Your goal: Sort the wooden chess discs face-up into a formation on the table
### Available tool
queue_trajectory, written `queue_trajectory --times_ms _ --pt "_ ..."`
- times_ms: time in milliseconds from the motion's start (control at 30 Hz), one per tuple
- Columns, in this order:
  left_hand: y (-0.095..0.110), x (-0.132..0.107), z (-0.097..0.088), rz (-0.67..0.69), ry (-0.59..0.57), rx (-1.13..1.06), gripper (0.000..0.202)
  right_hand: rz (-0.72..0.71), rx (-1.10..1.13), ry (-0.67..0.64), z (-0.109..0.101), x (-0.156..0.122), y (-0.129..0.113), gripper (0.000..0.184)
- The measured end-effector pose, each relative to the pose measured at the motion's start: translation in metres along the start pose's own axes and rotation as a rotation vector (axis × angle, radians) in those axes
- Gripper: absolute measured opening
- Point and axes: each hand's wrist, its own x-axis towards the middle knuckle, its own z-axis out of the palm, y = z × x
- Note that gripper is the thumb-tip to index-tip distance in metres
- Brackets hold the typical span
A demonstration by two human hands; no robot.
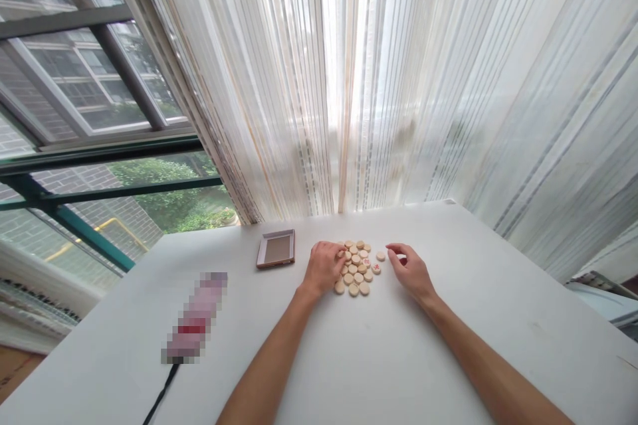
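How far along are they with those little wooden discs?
Done: the discs lie in one flat cluster. In hand: the left hand touches its edge; the right hand nears a stray disc. Remaining: the small box shows none inside.

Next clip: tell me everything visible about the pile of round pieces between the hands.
The round pieces are small flat discs, pale tan and wood-like, lying flat in a loose cluster on the white table. At least two show red markings on top; the others are too small to read. Two sit slightly apart at the right. The left hand rests its fingers on the cluster's left edge; the right hand is close beside the strays.
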Motion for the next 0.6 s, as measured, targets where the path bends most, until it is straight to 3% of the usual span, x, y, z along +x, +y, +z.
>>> queue_trajectory --times_ms 333,600 --pt "-0.045 -0.035 -0.027 -0.175 0.141 0.028 0.005 -0.123 -0.029 -0.078 0.008 -0.01 -0.022 0.024" --pt "-0.039 -0.042 -0.022 -0.177 0.118 0.076 0.004 -0.294 -0.191 -0.229 0.035 -0.007 -0.05 0.012"
